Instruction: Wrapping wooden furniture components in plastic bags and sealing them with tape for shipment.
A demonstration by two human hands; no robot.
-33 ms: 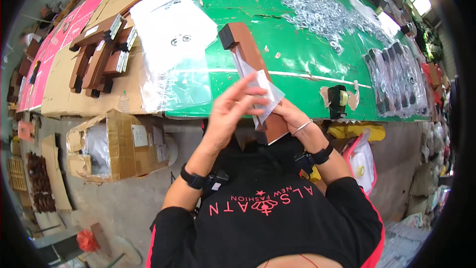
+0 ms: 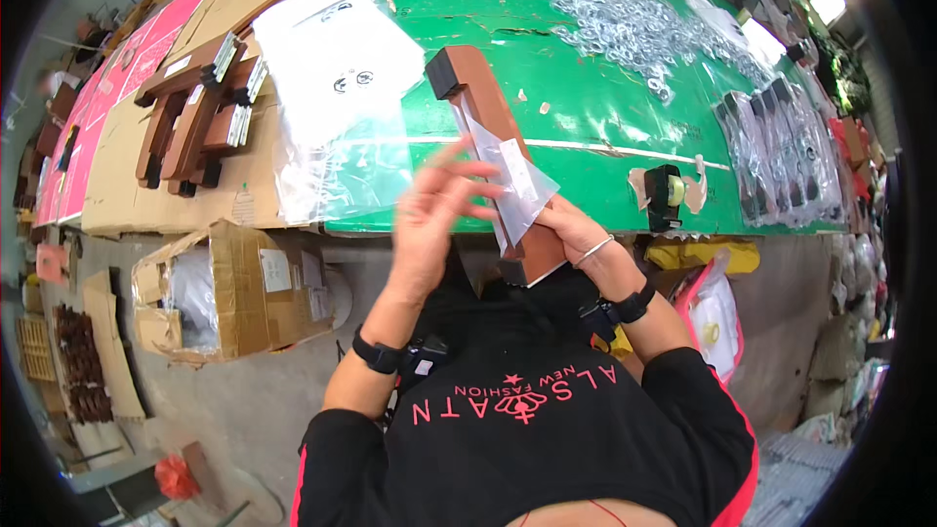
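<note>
A brown wood-look bar point(image 2: 499, 107) with black end caps is tilted over the table's near edge, its far end leaning away to the left. My right hand point(image 2: 574, 231) grips its lower right side, fingers wrapped round it. Against the bar lies a small clear plastic bag point(image 2: 535, 197) with a white slip or label on it, pinned near my right thumb; the bag's contents cannot be made out. To the left, my left hand point(image 2: 436, 203) is spread and slightly blurred, its fingertips close to the bag, with nothing visible in it.
Clear plastic bags point(image 2: 337, 88) lie left of the bar, beside stacked brown pieces point(image 2: 200, 122) on cardboard. Small metal parts point(image 2: 634, 34) are heaped on the green table point(image 2: 468, 24). A tape dispenser point(image 2: 666, 197) and bagged pieces point(image 2: 781, 156) sit right. A carton point(image 2: 244, 288) stands below left.
My left hand has shifted a little left, its fingers coming off the slip on the bag. The bar and my right hand stay nearly where they were.
</note>
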